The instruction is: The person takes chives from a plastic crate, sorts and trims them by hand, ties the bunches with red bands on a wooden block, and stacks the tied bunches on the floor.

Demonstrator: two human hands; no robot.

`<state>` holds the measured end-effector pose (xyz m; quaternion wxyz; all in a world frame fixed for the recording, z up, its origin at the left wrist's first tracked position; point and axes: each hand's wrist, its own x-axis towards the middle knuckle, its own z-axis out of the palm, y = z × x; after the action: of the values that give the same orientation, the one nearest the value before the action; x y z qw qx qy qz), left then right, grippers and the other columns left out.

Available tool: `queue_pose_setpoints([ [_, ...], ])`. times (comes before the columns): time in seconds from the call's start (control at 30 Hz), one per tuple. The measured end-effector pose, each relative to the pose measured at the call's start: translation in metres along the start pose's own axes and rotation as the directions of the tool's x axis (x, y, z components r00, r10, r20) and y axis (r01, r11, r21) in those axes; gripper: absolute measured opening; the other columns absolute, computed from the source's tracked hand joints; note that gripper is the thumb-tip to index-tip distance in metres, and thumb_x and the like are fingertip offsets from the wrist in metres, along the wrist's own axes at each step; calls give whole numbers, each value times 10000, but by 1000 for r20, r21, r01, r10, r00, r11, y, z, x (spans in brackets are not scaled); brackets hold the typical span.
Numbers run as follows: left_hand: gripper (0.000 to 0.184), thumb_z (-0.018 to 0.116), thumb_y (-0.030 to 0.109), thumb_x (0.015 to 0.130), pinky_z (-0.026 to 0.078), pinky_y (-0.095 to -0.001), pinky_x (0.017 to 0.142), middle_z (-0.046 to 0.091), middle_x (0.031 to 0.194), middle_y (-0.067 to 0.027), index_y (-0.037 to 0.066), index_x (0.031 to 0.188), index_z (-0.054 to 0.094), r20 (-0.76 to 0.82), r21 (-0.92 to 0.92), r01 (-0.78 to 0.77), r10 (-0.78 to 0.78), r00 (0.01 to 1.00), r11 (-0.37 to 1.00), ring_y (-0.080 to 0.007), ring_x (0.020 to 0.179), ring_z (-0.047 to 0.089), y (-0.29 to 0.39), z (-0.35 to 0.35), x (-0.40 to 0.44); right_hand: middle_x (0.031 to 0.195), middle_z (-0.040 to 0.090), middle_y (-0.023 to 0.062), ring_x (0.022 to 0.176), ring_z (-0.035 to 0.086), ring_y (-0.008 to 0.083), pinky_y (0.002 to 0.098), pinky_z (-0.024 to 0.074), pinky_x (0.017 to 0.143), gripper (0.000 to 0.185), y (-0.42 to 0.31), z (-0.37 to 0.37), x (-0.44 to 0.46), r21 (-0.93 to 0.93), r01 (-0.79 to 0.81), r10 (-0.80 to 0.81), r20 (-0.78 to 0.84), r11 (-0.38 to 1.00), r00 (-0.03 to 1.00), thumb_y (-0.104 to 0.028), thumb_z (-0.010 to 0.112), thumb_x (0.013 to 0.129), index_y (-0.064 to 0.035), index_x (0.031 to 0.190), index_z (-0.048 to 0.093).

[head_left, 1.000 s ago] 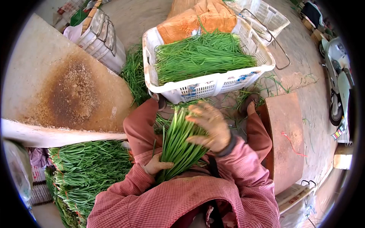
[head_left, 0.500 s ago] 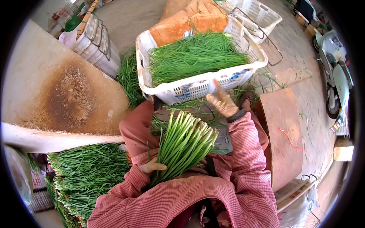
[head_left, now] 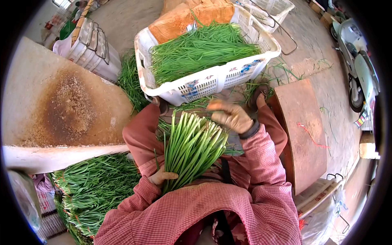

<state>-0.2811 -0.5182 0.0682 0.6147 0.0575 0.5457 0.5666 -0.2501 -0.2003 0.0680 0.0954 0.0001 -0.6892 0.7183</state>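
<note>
Green chive bunch (head_left: 195, 150) is on the near side of the white crate (head_left: 221, 82), apart from it. Left hand (head_left: 164, 176), farther from the crate than the right, wraps the bunch low on one side, thumb across stalks; other fingers hidden. Right hand (head_left: 232, 117), between bunch and crate, blurred, looks empty, fingers loosely spread; can't tell if it touches the nearest stalk ends. Risk: one-handed, off-centre hold, so stalks on the fanned, unsupported side could slip or splay if the grip slackens; a poor knock from the right hand might leave ends uneven. Dropped stalks could mix with loose chives (head_left: 131, 79) beside the crate. Pale cut ends point toward the crate; long axis runs crateward, leaning toward the crate's right end.
</note>
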Motion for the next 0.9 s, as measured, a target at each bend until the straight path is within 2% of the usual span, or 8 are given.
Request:
queue_pose_setpoints([
  [0.07,504,571,67,697,388,-304,851,511,1098,-90,8,1173,413,-18,-85,-17,16,1000,996,-197,976,492,3,6,-1,989,560,72,979,495,180,293,381,861,352,-6,7,-11,-344,-49,112,165,938,980,-271,675,708,-60,975,582],
  [0.27,578,508,70,676,389,-347,888,477,1140,-143,26,1226,336,-106,-303,-82,52,993,950,-259,1027,480,-6,10,-6,939,582,42,936,526,181,297,392,838,284,-9,-4,7,-220,-28,127,453,975,882,-231,696,690,-68,904,604],
  [0.4,380,519,4,702,443,-315,797,577,979,-101,-5,1081,502,-192,-380,-98,26,981,920,-205,887,554,-11,11,-7,951,587,111,971,510,206,302,399,838,234,-12,3,13,184,-427,342,364,885,866,-156,672,715,-44,914,621],
  [0.5,366,551,9,690,441,-310,793,586,964,-85,11,1056,527,-256,-202,-141,87,963,969,-198,880,556,-8,17,-9,896,605,147,873,556,244,357,429,775,328,-19,10,21,-381,-52,163,265,923,950,-322,677,682,-50,863,645],
  [0.67,407,582,36,683,435,-311,795,574,990,-84,20,1083,507,-220,-220,-152,103,970,964,-197,883,552,-7,18,-9,937,566,226,891,550,307,361,446,789,214,27,33,26,-193,48,34,401,980,916,-167,654,690,11,805,622],
  [0.7,429,585,56,688,429,-315,804,563,1014,-89,20,1105,489,-204,-283,-159,103,973,946,-200,901,543,-6,18,-10,934,583,164,903,542,252,335,441,798,168,8,27,25,151,-203,167,222,968,961,-111,640,709,-16,846,629],
  [0.8,505,596,112,692,413,-322,830,522,1082,-102,24,1161,431,-97,-296,-118,93,991,948,-209,959,516,-3,9,-13,831,617,80,812,573,185,297,449,781,92,13,-30,33,309,6,60,-202,951,978,-103,621,746,-21,789,628],
  [0.9,562,602,157,688,397,-332,861,490,1127,-114,28,1193,390,-68,-292,-117,101,993,949,-222,1007,490,-2,7,-16,755,602,47,662,524,99,253,440,618,160,26,-107,29,320,172,169,-801,932,574,-127,610,761,0,859,613],
])
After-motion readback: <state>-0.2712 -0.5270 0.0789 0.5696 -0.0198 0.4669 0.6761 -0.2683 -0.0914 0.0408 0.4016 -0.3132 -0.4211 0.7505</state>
